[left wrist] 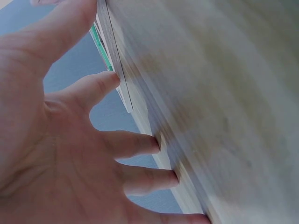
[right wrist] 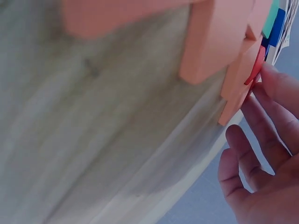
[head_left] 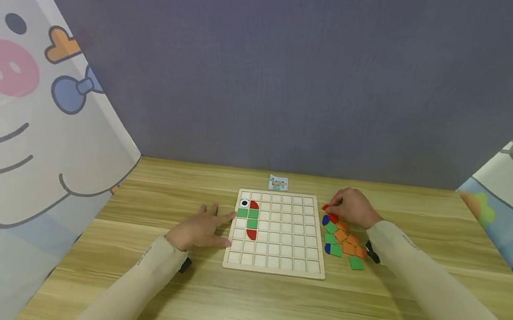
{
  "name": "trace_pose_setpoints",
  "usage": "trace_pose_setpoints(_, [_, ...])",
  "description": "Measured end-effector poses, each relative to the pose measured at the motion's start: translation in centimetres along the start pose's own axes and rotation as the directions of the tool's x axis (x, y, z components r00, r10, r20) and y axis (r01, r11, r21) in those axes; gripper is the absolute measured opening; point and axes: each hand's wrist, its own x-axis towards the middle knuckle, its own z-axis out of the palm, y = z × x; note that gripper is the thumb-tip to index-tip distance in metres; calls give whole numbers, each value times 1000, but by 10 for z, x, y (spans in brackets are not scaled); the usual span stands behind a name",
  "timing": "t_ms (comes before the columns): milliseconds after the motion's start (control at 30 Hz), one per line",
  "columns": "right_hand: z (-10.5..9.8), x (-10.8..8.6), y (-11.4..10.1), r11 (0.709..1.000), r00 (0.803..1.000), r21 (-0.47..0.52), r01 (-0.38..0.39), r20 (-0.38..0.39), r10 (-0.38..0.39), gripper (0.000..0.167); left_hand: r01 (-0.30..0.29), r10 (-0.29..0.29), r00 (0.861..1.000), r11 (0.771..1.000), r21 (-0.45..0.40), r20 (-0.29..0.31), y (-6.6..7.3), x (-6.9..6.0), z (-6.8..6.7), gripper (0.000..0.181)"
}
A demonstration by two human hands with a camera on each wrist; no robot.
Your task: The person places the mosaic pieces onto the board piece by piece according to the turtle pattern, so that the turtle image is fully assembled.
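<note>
A pale wooden grid board (head_left: pixel 282 238) lies on the table. On its left columns sit a white tile with a black eye dot (head_left: pixel 244 203), green square tiles (head_left: pixel 252 224) and red curved-edge tiles (head_left: pixel 251 234). My left hand (head_left: pixel 202 228) is spread, its thumb and index finger touching the board's left edge; the other fingertips rest on the table in the left wrist view. Right of the board, my right hand (head_left: pixel 353 206) pinches a red tile (head_left: pixel 325 207) between thumb and fingers. Another red tile (head_left: pixel 333 218) lies just below that hand.
Loose orange tiles (head_left: pixel 348 248), green tiles (head_left: pixel 356 263) and blue-edged pieces (head_left: pixel 328 249) lie in a group right of the board, partly overlapping. A small printed picture card (head_left: pixel 278 183) lies behind the board. A grey wall (head_left: pixel 295 79) rises at the table's back edge.
</note>
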Motion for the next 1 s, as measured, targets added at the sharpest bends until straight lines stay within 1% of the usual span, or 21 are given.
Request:
trace_pose_setpoints(133, [0, 2, -2, 1000, 1000, 3, -11, -1, 11, 8, 0, 0, 1000, 1000, 15, 0, -1, 0, 0, 79])
trace_pose_setpoints(233, [1, 3, -3, 1000, 1000, 5, 2, -6, -2, 10, 9, -9, 1000, 1000, 21, 0, -1, 0, 0, 79])
trace_pose_setpoints(333, [3, 5, -2, 1000, 1000, 6, 15, -19, -15, 9, 12, -12, 1000, 1000, 23, 3, 0, 1, 0, 79])
trace_pose_setpoints(467, [5, 4, -5, 999, 998, 40, 19, -60, -17, 9, 17, -17, 1000, 1000, 19, 5, 1, 1, 0, 78])
trace_pose_setpoints(533, [6, 3, -10, 996, 995, 73, 41, -91, -35, 10, 20, -20, 1000, 1000, 15, 6, 0, 0, 0, 78])
trace_pose_setpoints(633, [7, 1, -24, 987, 988, 117, 108, -120, -94, 13, 27, -27, 1000, 1000, 7, 8, 1, 0, -1, 78])
trace_pose_setpoints(700, [10, 2, -36, 980, 982, 120, 157, -122, -142, 14, 31, -31, 999, 1000, 3, 9, 1, 0, -1, 78])
trace_pose_setpoints(767, [14, 4, -48, 971, 975, 117, 209, -107, -196, 13, 32, -32, 999, 999, -2, 10, 2, -1, -2, 77])
trace_pose_setpoints(833, [20, 7, -60, 960, 964, 105, 260, -94, -251, 11, 30, -30, 999, 1000, -1, 10, 2, -1, -1, 78])
trace_pose_setpoints(900, [27, 10, -70, 943, 946, 86, 321, -79, -315, 9, 29, -29, 1000, 1000, -3, 11, 2, -1, -1, 78])
trace_pose_setpoints(933, [30, 10, -75, 933, 937, 91, 348, -72, -342, 8, 30, -30, 999, 1000, -3, 12, 2, 0, -1, 78])
trace_pose_setpoints(1000, [36, 12, -85, 918, 923, 89, 385, -55, -382, 7, 33, -33, 999, 999, 0, 11, 2, 0, 0, 78])
